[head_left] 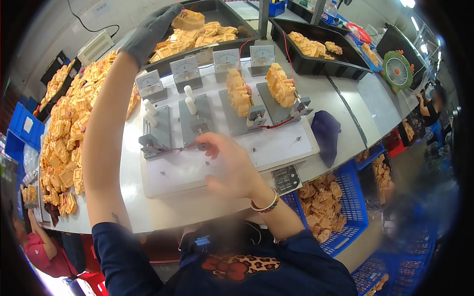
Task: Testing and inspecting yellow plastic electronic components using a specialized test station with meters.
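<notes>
My left hand [152,35], in a dark grey glove, reaches over the black tray [237,19] at the far left. Its fingers close on a yellow-orange plastic housing [188,20] above a pile of similar parts. My bare right hand [231,165] is at the test fixture [227,170], thumb apart, curled fingertips at a small metal clamp [200,132] on a grey plate. White pegs [190,101] stand uncovered on the two left plates. On the two right plates sit upright yellow-orange housings, one [239,93] beside the other [281,85].
Several analog meters [185,71] line the fixture's back. Loose housings [69,128] heap up on the left. A second black tray [321,59] holds more at the far right. A dark cloth [326,135] lies beside the fixture; a blue basket [353,207] stands below. Other people work at both sides.
</notes>
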Motion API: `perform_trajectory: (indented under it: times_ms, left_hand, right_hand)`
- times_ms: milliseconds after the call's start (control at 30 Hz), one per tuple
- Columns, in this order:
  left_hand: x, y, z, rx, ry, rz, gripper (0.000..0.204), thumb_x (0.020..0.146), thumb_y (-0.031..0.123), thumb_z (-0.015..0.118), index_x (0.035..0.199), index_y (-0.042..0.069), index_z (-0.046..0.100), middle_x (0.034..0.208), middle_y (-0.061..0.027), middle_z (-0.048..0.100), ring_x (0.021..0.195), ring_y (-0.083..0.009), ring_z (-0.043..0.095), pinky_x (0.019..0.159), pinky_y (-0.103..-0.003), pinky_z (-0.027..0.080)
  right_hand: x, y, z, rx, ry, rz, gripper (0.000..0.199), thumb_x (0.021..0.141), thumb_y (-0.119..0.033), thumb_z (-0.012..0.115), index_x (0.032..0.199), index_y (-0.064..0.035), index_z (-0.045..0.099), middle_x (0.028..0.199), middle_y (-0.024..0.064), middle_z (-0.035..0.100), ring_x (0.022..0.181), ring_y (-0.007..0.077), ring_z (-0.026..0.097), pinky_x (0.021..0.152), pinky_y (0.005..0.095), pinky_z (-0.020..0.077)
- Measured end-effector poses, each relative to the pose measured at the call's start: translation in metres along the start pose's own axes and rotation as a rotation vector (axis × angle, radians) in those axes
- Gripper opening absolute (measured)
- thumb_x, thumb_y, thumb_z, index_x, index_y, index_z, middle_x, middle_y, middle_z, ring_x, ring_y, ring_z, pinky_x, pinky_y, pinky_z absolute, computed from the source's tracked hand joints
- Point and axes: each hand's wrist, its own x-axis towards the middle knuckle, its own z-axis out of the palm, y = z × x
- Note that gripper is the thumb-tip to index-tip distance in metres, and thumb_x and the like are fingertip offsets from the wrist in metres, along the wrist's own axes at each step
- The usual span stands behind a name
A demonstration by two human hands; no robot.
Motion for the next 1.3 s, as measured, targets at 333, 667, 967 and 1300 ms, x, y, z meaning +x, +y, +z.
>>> perform_trajectory:
  times_ms: [333,667,967,1300]
  left_hand:
    - [-0.144,0.055,0.024,0.219,-0.015,0.336,0.046,0.097,0.04,0.052,0.118,0.001,0.061,0.094,-0.0125,0.066,0.086,-0.0195,0.062,0.077,-0.03,0.048]
    - [-0.307,-0.02,0.044,0.632,0.292,0.171,0.01,0.072,0.011,0.07,0.08,0.008,0.065,0.082,-0.0086,0.064,0.082,-0.0293,0.061,0.072,-0.039,0.049]
    - [-0.301,-0.045,0.059,0.587,0.324,0.043,0.004,0.073,0.007,0.067,0.074,0.006,0.063,0.079,-0.009,0.063,0.076,-0.0295,0.059,0.067,-0.04,0.048]
    - [-0.304,-0.044,0.056,0.508,0.293,-0.001,0.005,0.072,0.007,0.067,0.076,0.005,0.064,0.079,-0.01,0.063,0.079,-0.0295,0.06,0.07,-0.039,0.048]
  right_hand:
    - [0.001,-0.003,0.002,-0.037,0.12,0.118,0.071,0.076,-0.012,0.07,0.139,-0.0011,0.04,0.114,0.0168,0.056,0.088,0.0282,0.056,0.081,0.038,0.0486]
    - [-0.022,0.008,-0.076,-0.601,0.046,0.137,0.012,0.072,-0.003,0.07,0.08,-0.0009,0.062,0.076,0.01,0.058,0.071,0.0242,0.061,0.064,0.0314,0.0504]
    - [-0.02,0.012,-0.074,-0.642,0.051,-0.01,0.01,0.069,0.002,0.069,0.074,-0.0016,0.061,0.069,0.0084,0.057,0.067,0.0243,0.058,0.06,0.031,0.0467]
    - [-0.025,0.008,-0.077,-0.514,0.125,0.157,0.007,0.073,-0.002,0.07,0.078,-0.0032,0.064,0.072,0.0075,0.058,0.067,0.021,0.057,0.06,0.03,0.0478]
